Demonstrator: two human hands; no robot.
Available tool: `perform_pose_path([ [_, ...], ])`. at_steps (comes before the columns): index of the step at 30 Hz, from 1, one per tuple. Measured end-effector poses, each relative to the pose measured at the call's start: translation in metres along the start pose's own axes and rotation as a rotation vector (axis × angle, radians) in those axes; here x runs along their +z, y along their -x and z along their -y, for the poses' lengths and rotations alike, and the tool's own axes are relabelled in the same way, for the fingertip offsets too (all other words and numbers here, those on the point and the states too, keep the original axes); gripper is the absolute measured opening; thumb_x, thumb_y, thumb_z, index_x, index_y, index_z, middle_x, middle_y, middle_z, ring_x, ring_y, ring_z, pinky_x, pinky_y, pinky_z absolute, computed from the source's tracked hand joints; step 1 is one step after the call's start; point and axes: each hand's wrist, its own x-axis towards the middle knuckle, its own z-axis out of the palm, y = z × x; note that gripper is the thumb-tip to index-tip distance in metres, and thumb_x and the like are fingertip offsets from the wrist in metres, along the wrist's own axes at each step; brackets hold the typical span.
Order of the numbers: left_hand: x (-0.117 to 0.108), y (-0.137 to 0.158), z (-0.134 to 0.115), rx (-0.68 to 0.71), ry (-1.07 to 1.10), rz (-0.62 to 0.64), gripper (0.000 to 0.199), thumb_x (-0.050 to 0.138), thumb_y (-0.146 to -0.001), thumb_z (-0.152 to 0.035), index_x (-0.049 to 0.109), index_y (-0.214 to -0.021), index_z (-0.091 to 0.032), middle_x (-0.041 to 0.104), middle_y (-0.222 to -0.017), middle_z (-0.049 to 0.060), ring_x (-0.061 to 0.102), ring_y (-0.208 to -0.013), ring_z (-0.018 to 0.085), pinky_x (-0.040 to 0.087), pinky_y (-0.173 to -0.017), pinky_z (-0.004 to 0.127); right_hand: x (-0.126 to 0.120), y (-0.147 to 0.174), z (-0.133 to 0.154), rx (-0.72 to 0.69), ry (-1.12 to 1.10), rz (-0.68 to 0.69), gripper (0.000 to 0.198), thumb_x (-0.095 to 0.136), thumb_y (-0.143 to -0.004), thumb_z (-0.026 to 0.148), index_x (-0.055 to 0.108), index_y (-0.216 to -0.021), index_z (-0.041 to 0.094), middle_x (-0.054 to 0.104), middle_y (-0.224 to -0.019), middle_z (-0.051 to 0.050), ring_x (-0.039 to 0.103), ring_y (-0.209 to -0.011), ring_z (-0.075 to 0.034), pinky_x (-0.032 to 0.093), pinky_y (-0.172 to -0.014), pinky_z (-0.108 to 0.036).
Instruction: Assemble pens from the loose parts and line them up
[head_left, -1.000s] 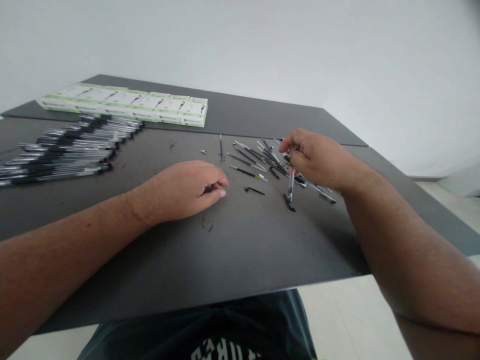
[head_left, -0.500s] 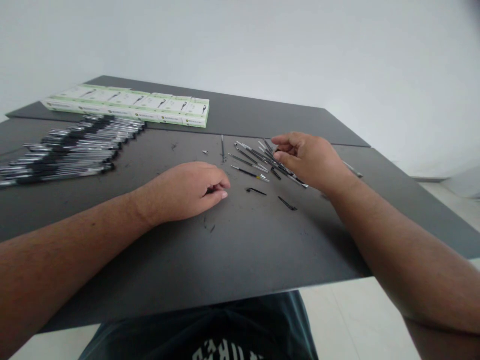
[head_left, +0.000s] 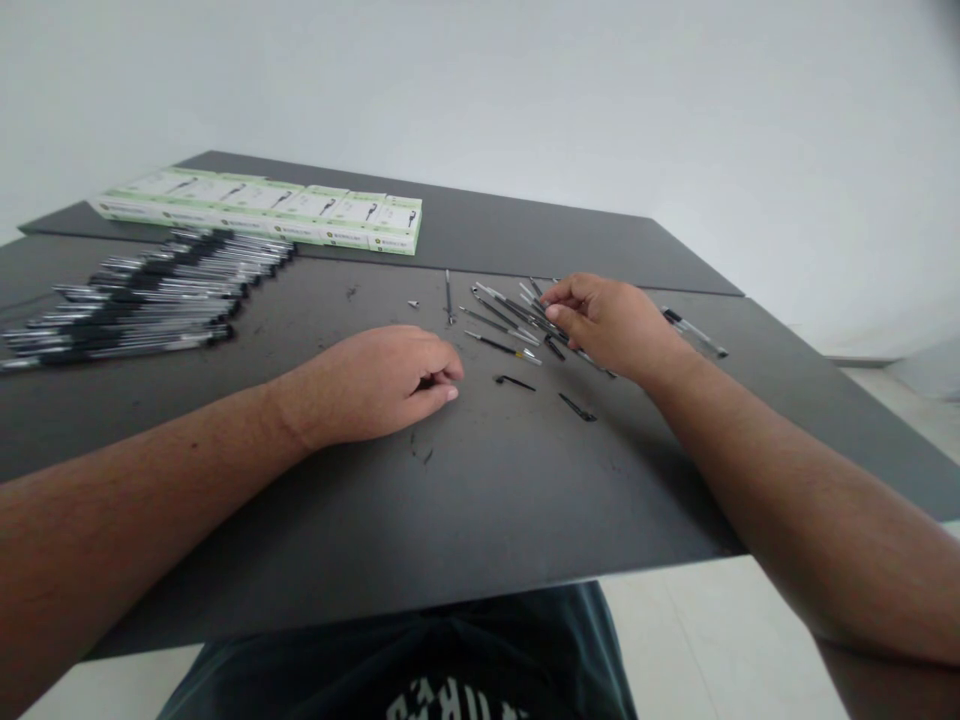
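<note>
My left hand [head_left: 382, 385] rests on the grey table with its fingers curled in loosely toward the thumb; nothing shows sticking out of it. Over a loose heap of pen refills [head_left: 502, 300] is my right hand [head_left: 600, 318], thumb and forefinger closing together at the heap's right side. What lies between those fingertips is too small to make out, and the hand hides part of the heap. Between the hands lie a refill with a yellowish part [head_left: 504, 347], a black pen clip piece [head_left: 517, 382] and another black piece [head_left: 577, 407].
Many clear pens with black grips [head_left: 161, 290] lie in a row at the left. Behind them stands a line of white and green boxes [head_left: 300, 212]. A clear pen [head_left: 697, 332] lies beyond my right wrist. A single refill [head_left: 448, 297] and a small tip [head_left: 413, 303] lie near the middle.
My right hand has moved slightly down and left onto the heap, its thumb and forefinger coming closer together. The clear pen behind its wrist shows more. My left hand keeps its pose.
</note>
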Motion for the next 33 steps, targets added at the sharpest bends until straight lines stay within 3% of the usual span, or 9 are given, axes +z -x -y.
perform_pose_path([
  [3,0.0,-0.001,0.0,-0.003,-0.006,0.005,0.025,0.056,-0.1,-0.037,0.076,-0.106,-0.023,0.08,-0.103,0.006,0.072,-0.098,0.026,0.051,-0.091,0.039,0.004,-0.003,-0.002,-0.093,0.131,0.019,0.031,0.065,-0.099,0.04,0.081,-0.121,0.024,0.083,-0.11,-0.008,0.075,-0.099,-0.025,0.053,-0.088,-0.035],
  [10,0.001,-0.003,0.001,0.004,-0.008,0.003,0.024,0.058,-0.1,-0.036,0.076,-0.105,-0.021,0.08,-0.101,0.006,0.072,-0.097,0.026,0.05,-0.09,0.039,0.02,-0.011,-0.004,-0.283,0.275,0.134,0.028,0.06,-0.102,0.034,0.081,-0.114,0.02,0.08,-0.118,-0.012,0.071,-0.111,-0.027,0.051,-0.097,-0.036],
  [17,0.001,-0.004,0.0,0.011,-0.006,0.001,0.022,0.06,-0.099,-0.034,0.076,-0.104,-0.022,0.08,-0.102,0.006,0.072,-0.098,0.025,0.05,-0.09,0.038,0.025,-0.019,0.002,-0.236,0.352,0.202,0.028,0.062,-0.103,0.037,0.081,-0.115,0.022,0.078,-0.122,-0.013,0.07,-0.113,-0.029,0.051,-0.095,-0.037],
  [26,0.001,-0.004,0.0,0.017,0.002,-0.007,0.021,0.059,-0.1,-0.034,0.076,-0.103,-0.022,0.08,-0.101,0.005,0.071,-0.097,0.025,0.049,-0.089,0.037,0.027,-0.02,0.01,-0.177,0.504,0.201,0.032,0.057,-0.104,0.039,0.08,-0.108,0.017,0.081,-0.114,-0.019,0.075,-0.101,-0.031,0.055,-0.085,-0.038],
  [33,0.001,-0.005,0.0,0.007,-0.005,0.006,0.021,0.059,-0.099,-0.035,0.076,-0.103,-0.022,0.08,-0.1,0.005,0.071,-0.096,0.024,0.049,-0.088,0.037,0.028,-0.019,0.011,-0.14,0.478,0.215,0.035,0.049,-0.105,0.034,0.078,-0.112,0.014,0.079,-0.122,-0.023,0.075,-0.105,-0.033,0.056,-0.088,-0.041],
])
